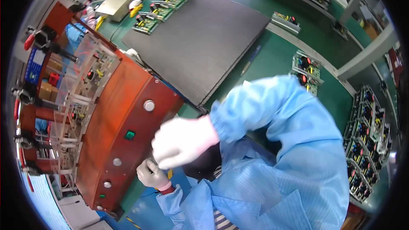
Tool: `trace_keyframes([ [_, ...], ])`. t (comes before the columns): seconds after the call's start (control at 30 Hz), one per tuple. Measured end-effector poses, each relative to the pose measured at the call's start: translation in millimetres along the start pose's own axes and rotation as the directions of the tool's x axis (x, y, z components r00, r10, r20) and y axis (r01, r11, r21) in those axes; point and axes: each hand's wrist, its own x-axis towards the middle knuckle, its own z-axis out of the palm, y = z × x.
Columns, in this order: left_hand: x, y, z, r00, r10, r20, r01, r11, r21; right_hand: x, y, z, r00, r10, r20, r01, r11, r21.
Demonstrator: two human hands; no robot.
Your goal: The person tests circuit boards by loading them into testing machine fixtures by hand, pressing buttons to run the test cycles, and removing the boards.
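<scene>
My right hand (pixel 183 142), in a white glove, is curled with its back toward the camera, and its blue sleeve comes in from the right. It hovers over a dark object (pixel 207 162) that I cannot identify. My left hand (pixel 151 174), also in a white glove, is balled into a fist just below it, beside the front of an orange-red machine panel (pixel 128 115). A small grey bit shows where the two hands meet. What lies inside the right hand is hidden. The panel carries a silver button (pixel 148 105) and a green button (pixel 130 134).
A dark grey mat (pixel 200 38) covers the green bench. Circuit boards (pixel 164 6) lie at its far edge, more boards (pixel 306 66) to the right, and racks of boards (pixel 364 145) at the far right. A clear fixture with clamps (pixel 81 89) tops the machine. Another person (pixel 79 30) works at the upper left.
</scene>
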Motion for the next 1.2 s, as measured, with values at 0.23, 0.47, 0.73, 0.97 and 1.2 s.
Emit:
trace_keyframes([
  [0.23, 3, 4, 2, 1.0, -0.011, -0.023, 0.012, 0.999, 0.03, -79, 83, -249, 0.64, 0.654, -0.404, -0.749, 0.647, -0.14],
  [0.47, 1, 3, -2, 1.0, 0.011, -0.011, -0.011, 0.998, 0.059, -276, 144, -341, -0.492, 0.814, -0.309, -0.784, -0.259, 0.564],
  [0.73, -1, 0, 6, 1.0, 0.004, -0.031, -0.003, 0.999, 0.033, -373, 159, -375, -0.686, 0.705, -0.18, -0.53, -0.314, 0.788],
  [0.97, 1, 2, 6, 0.997, 0.035, -0.063, -0.03, 0.996, 0.082, -358, 154, -377, -0.558, 0.729, -0.395, -0.525, 0.058, 0.849],
  [1.2, -1, 1, 1, 0.998, 0.022, -0.056, -0.017, 0.996, 0.084, -153, 104, -338, -0.025, 0.997, -0.069, -0.956, -0.004, 0.292],
])
